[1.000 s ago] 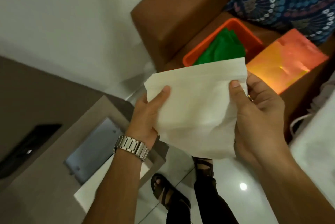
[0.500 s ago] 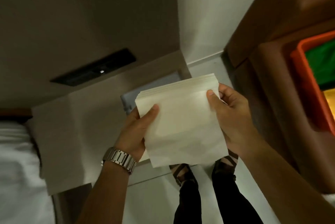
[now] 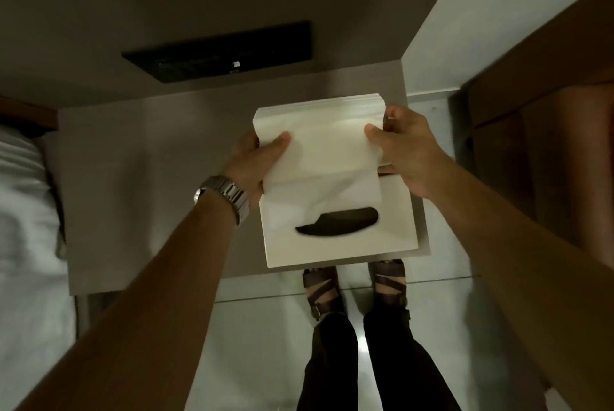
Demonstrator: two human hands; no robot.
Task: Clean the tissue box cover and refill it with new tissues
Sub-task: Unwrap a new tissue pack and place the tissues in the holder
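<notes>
I hold a stack of white tissues (image 3: 327, 144) in both hands over the bedside table. My left hand (image 3: 254, 164), with a metal watch on its wrist, grips the stack's left edge, thumb on top. My right hand (image 3: 407, 151) grips the right edge the same way. Just below the stack lies the white square tissue box cover (image 3: 392, 231) with its dark curved slot (image 3: 337, 226) facing up, near the table's front right corner. The lowest tissue sheet droops over the cover's far part.
The grey bedside table (image 3: 149, 178) stands against a wall with a black panel (image 3: 222, 53). White bedding (image 3: 23, 228) is at the left, a brown wooden unit (image 3: 548, 144) at the right. My sandalled feet (image 3: 354, 287) stand on the glossy floor.
My view has swung left and down from the sofa to the bedside table. The tissue stack, still in both hands, now hangs over the white cover, which has come into sight.
</notes>
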